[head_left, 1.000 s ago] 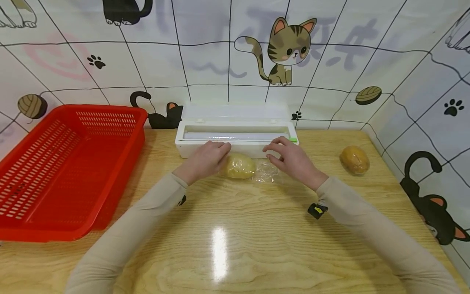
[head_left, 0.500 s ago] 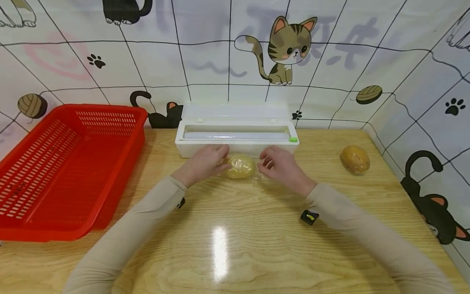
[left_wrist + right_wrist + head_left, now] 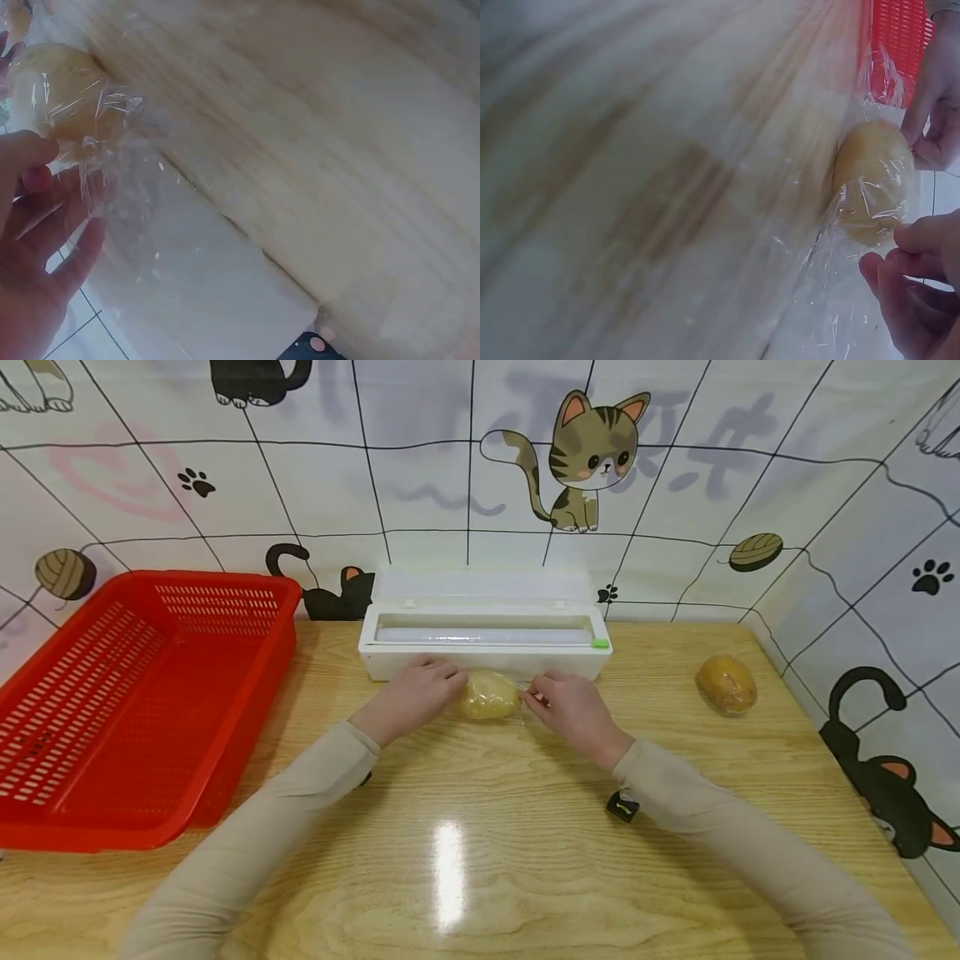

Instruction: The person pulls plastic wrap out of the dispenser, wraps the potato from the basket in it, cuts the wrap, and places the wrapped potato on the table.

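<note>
A yellow potato [image 3: 488, 696] lies in clear plastic wrap [image 3: 832, 300] just in front of a white cling film dispenser [image 3: 480, 662]. At its left end, my left hand [image 3: 417, 695] pinches the wrap between thumb and forefinger, the other fingers loosely bent behind the film, as the left wrist view shows. My right hand [image 3: 573, 710] pinches the wrap with thumb and forefinger, close against the potato's right end. Loose film trails past both ends. The potato's underside is hidden.
The dispenser's clear lid [image 3: 480, 585] stands raised; a film roll [image 3: 483, 636] and a green slider [image 3: 600, 644] show. A red plastic basket [image 3: 180, 718] stands left. Another wrapped, orange-brown round item [image 3: 726, 684] lies right, on the wooden table [image 3: 525, 852]. A cat-patterned wall covering rises behind.
My right hand has moved left and in to the potato's right end, and its thumb and forefinger have closed on the loose film there. My left hand stays at the left end.
</note>
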Demonstrator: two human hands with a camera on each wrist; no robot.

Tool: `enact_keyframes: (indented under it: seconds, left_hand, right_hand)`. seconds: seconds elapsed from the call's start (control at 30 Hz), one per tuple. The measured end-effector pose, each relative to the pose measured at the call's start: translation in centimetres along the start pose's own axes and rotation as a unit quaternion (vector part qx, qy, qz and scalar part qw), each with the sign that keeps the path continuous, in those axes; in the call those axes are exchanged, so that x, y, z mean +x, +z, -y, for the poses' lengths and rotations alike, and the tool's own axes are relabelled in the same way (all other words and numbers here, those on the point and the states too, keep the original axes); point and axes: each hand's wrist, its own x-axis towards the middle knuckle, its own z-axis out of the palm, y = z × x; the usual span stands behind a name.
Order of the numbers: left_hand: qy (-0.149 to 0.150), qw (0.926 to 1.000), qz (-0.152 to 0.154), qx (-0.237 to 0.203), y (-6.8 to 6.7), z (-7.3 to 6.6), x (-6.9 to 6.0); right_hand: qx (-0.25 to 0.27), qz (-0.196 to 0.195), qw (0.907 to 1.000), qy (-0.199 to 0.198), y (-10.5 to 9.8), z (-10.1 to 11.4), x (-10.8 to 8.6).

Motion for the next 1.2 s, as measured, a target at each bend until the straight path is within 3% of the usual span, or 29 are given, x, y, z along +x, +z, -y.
enact_keyframes:
  seconds: [0.13, 0.3, 0.37, 0.43, 0.5, 0.6, 0.63, 0.67, 0.7, 0.73, 0.8, 0.87, 0.93, 0.97, 1.03, 1.2]
  left_hand:
    - [0.005, 0.9996, -0.011, -0.023, 0.3, 0.2, -0.2]
    - [-0.005, 0.9976, -0.005, -0.069, 0.7, 0.2, -0.8]
    - [-0.011, 0.9961, -0.01, -0.087, 0.9, 0.3, -1.1]
    - [-0.017, 0.9935, -0.015, -0.111, 1.0, 0.4, -1.5]
    - [-0.02, 0.9903, -0.015, -0.137, 1.1, 0.6, -1.9]
    - [-0.018, 0.9874, 0.001, -0.157, 1.0, 0.7, -2.6]
    - [-0.017, 0.987, 0.006, -0.16, 0.9, 0.7, -2.8]
    - [-0.019, 0.9869, 0.012, -0.16, 0.8, 0.7, -2.9]
    - [-0.027, 0.987, 0.017, -0.158, 0.6, 0.7, -3.1]
    - [-0.032, 0.9875, 0.018, -0.154, 0.4, 0.7, -3.1]
    - [-0.05, 0.9887, 0.027, -0.139, 0.1, 0.7, -3.2]
    - [-0.069, 0.9906, 0.038, -0.111, 0.0, 0.7, -3.3]
    - [-0.079, 0.9923, 0.052, -0.081, -0.1, 0.7, -3.4]
    - [-0.08, 0.9928, 0.059, -0.066, -0.1, 0.7, -3.5]
    - [-0.082, 0.9933, 0.071, -0.041, -0.1, 0.7, -3.6]
    - [-0.067, 0.9927, 0.098, 0.022, 0.0, 0.9, -4.0]
  right_hand:
    - [-0.04, -0.002, 0.999, -0.019, 0.1, -0.1, -0.3]
    - [-0.055, 0.03, 0.998, -0.008, 0.0, -0.1, -0.7]
    - [-0.028, 0.055, 0.9979, 0.017, -0.1, -0.2, -0.8]
    - [0.048, 0.095, 0.9925, 0.061, -0.4, -0.5, -0.9]
    - [0.153, 0.14, 0.9711, 0.119, -0.8, -1.0, -0.9]
    - [0.308, 0.179, 0.9098, 0.213, -1.7, -2.2, -0.9]
    - [0.339, 0.179, 0.8938, 0.232, -2.1, -2.6, -0.9]
    - [0.356, 0.172, 0.8854, 0.244, -2.4, -2.9, -0.9]
    - [0.36, 0.16, 0.8852, 0.248, -2.8, -3.2, -0.8]
    - [0.349, 0.146, 0.8934, 0.241, -3.0, -3.4, -0.8]
    - [0.288, 0.125, 0.928, 0.2, -3.2, -3.4, -0.6]
    - [0.175, 0.12, 0.9683, 0.132, -3.0, -3.2, -0.5]
    - [0.06, 0.124, 0.9881, 0.068, -2.5, -2.8, -0.5]
    - [0.008, 0.127, 0.9912, 0.038, -2.2, -2.6, -0.6]
    - [-0.075, 0.13, 0.9887, -0.007, -1.5, -2.3, -0.9]
    - [-0.211, 0.129, 0.9673, -0.056, -0.5, -2.0, -1.7]
